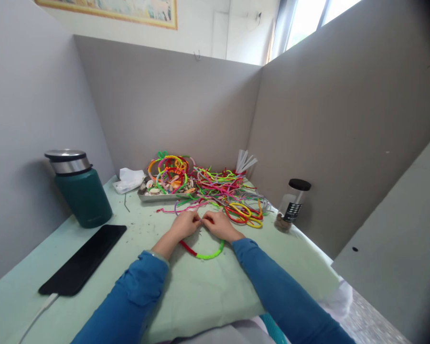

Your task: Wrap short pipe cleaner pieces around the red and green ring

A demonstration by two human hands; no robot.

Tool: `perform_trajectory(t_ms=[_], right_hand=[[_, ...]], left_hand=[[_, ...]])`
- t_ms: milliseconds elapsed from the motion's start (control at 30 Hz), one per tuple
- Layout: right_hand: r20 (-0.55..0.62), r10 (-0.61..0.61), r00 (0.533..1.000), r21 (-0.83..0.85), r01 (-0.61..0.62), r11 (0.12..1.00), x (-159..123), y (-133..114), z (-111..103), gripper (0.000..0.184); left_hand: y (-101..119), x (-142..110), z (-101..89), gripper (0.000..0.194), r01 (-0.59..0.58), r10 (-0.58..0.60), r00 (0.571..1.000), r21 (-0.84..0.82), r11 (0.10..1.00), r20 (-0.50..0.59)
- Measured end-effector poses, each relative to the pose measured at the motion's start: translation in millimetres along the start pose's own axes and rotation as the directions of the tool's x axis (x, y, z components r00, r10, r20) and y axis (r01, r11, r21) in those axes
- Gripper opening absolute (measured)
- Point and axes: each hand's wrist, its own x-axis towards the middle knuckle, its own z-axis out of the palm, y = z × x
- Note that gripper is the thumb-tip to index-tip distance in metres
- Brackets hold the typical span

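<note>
Both hands meet over the middle of the table. My left hand (186, 224) and my right hand (218, 225) have their fingers pinched, fingertips almost touching. Whatever lies between them is too small to make out. Around and under the hands runs a ring of fuzzy pipe cleaner (208, 256), bright green and red on the near side, with a purple stretch at the far left. My wrists and hands hide parts of this ring. Just beyond the right hand lie yellow and red pipe-cleaner loops (243, 215).
Behind the hands, a metal tray (167, 197) holds shells and coloured rings, beside a heap of loose pipe cleaners (222, 184). At left are a green bottle (82, 196), a phone (84, 260) on a cable and white tissue (130, 180). A black-lidded jar (292, 205) stands right. Grey partitions enclose the table.
</note>
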Motion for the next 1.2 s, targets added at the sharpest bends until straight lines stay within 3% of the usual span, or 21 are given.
perform_trajectory(t_ms=[1200], right_hand=[[0.009,-0.007,1.000,-0.018,0.007,1.000,0.6,1.7,1.5,0.012]], left_hand=[[3.6,-2.1,-2.6,0.021,0.030,-0.030,0.999,0.012,0.999,0.037]])
